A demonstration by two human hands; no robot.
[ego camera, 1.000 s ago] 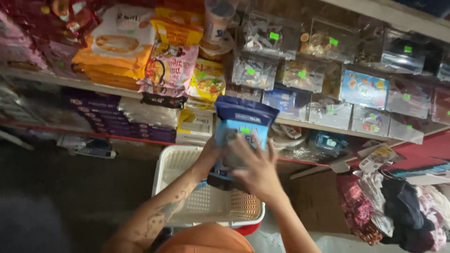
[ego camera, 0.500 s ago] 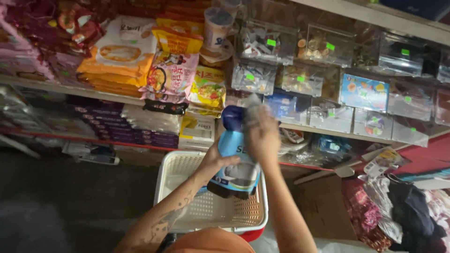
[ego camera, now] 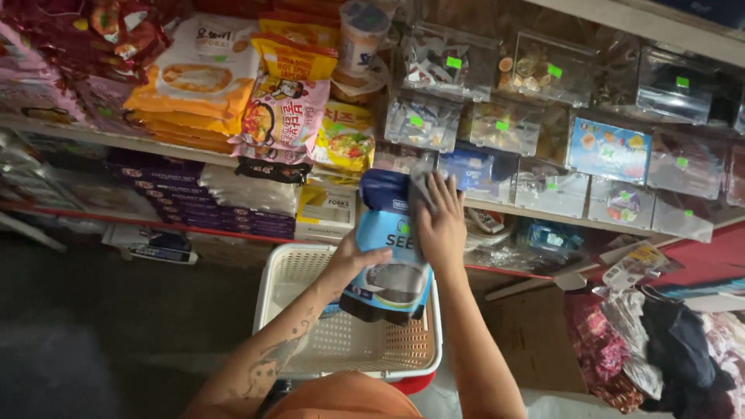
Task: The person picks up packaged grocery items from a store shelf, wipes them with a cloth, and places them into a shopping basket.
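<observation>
A blue pouch [ego camera: 392, 248] with a dark base and a dark oval panel stands upright at picture centre, above a white basket [ego camera: 310, 353], its top at 12 o'clock.

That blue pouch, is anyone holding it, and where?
Yes: the left hand grips the blue pouch at its left edge; the right hand holds its upper right side.
</observation>
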